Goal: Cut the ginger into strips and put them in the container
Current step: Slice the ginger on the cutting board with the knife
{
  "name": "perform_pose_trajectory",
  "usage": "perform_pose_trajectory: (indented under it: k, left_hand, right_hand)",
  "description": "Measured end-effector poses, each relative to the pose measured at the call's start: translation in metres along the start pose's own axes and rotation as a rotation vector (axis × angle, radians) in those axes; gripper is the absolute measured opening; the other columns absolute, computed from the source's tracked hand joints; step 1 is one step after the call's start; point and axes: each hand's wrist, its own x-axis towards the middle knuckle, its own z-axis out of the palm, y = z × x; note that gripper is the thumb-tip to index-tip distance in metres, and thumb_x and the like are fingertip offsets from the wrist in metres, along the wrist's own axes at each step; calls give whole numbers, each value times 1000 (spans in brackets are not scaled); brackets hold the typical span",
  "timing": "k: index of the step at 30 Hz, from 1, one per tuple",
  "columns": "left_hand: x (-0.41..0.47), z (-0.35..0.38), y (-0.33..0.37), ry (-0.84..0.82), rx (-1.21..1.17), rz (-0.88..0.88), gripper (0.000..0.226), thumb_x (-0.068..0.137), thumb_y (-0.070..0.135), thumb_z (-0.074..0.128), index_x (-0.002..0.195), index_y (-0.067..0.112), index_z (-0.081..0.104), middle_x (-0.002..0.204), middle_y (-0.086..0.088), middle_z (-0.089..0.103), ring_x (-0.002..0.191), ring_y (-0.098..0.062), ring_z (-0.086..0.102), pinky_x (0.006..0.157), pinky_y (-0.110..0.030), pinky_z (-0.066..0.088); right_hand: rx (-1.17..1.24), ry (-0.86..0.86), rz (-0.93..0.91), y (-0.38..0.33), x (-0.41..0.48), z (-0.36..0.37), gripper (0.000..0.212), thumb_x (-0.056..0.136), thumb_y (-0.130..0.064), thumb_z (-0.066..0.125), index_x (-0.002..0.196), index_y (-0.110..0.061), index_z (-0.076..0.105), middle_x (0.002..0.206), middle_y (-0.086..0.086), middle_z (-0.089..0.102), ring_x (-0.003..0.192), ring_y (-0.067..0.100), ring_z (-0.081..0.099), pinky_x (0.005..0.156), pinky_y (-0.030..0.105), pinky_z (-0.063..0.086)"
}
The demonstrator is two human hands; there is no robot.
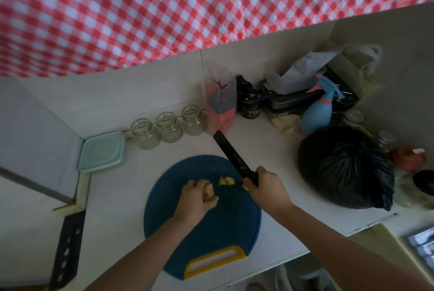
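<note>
Counter (117, 196) white, red gingham cloth (164, 9) at 12. Your left hand (196, 199) grips ginger (209, 193) on blue board (211, 232), centre; right hand (267, 187) clenches knife (232, 157) handle, blade toward 11; teal container (101, 152) at 10.

We log red-and-white checked cloth (164, 9) hanging across 12 o'clock, above pale counter (112, 196). Three clear open glass jars (169, 127) in row at 9 o'clock, against back wall. Just right of them, clear plastic bag over pink carton (220, 100), then small black jar (250, 108). At 3 o'clock we see light-blue spray bottle with pink collar (317, 112), white plastic bag (305, 72) behind it. Crumpled black rubbish bag (342, 168) near 4 o'clock; blurred red object (407, 158) beside it. Black strip with round holes (69, 248) at 8 o'clock.
</note>
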Motion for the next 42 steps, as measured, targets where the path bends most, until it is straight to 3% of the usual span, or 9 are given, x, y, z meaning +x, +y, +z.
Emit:
perform_pose_trajectory:
  k: [4, 7, 12, 18, 22, 27, 32, 37, 42]
  left_hand:
    - [-15, -2, -5, -60, -124, -15, 76, 77, 32, 75, 139, 18, 32, 124, -1, 48, 111, -13, 48, 93, -20, 40]
    - [-39, -4, -16, -94, -115, 71, 63, 75, 33, 76, 124, 18, 39, 130, 7, 44, 111, -8, 51, 94, -19, 43]
    - [-59, 0, -26, 24, -60, 194, 56, 79, 35, 72, 127, 17, 51, 137, 8, 29, 117, -2, 42, 103, -15, 35]
    - [-67, 8, -23, 159, -142, 213, 47, 81, 35, 70, 123, 18, 57, 126, 7, 47, 107, 5, 47, 94, -9, 40]
    - [-70, 14, -26, 149, -130, 305, 48, 87, 47, 54, 127, 20, 55, 137, 7, 38, 120, 5, 42, 101, -12, 38]
    - [-69, 18, -35, 172, -102, 293, 42, 87, 50, 51, 120, 24, 54, 127, 5, 37, 115, 1, 45, 98, -1, 29]
    - [-71, 23, -39, 226, -89, 312, 34, 87, 46, 52, 115, 28, 50, 126, 3, 37, 116, 7, 38, 99, -1, 28]
    - [-74, 23, -33, 265, -124, 346, 35, 85, 30, 61, 117, 29, 49, 123, 4, 37, 120, 17, 33, 101, -6, 32]
    - [-74, 23, -34, 246, -135, 334, 42, 83, 21, 69, 118, 31, 49, 124, 5, 37, 120, 16, 36, 101, -7, 33]
  right_hand:
    - [-94, -88, -75, -7, -22, 13, 27, 98, -34, 46, 103, -8, 51, 88, 9, 62, 63, 16, 53, 48, 22, 34]
    - [-183, -190, -164, -9, -34, 31, 34, 101, -36, 38, 120, -8, 46, 98, 12, 66, 79, 25, 62, 60, 27, 40]
    - [-321, -249, -232, -11, -43, 50, 35, 101, -42, 31, 118, -16, 45, 104, 10, 66, 92, 29, 64, 68, 33, 45]
    - [-259, -277, -167, -11, -44, 57, 44, 98, -55, 24, 86, -20, 48, 91, 9, 66, 86, 26, 64, 69, 35, 48]
    - [-211, -337, -230, -2, -42, 60, 49, 101, -44, 17, 100, -13, 54, 89, 13, 61, 90, 33, 62, 75, 39, 48]
    - [-55, -214, -219, 9, -48, 64, 94, 65, -89, -11, 82, -20, 50, 72, 3, 60, 70, 25, 63, 64, 39, 48]
    - [-243, -191, -244, 0, -67, 54, 46, 94, -56, 14, 93, -20, 43, 86, 5, 67, 82, 28, 64, 61, 30, 37]
    - [-345, -213, -276, -1, -75, 55, 62, 77, -63, -10, 93, -23, 34, 93, 3, 69, 85, 27, 65, 61, 30, 35]
    - [-292, -247, -241, -3, -79, 50, 40, 94, -57, 8, 90, -24, 31, 87, 0, 66, 85, 25, 66, 61, 27, 36]
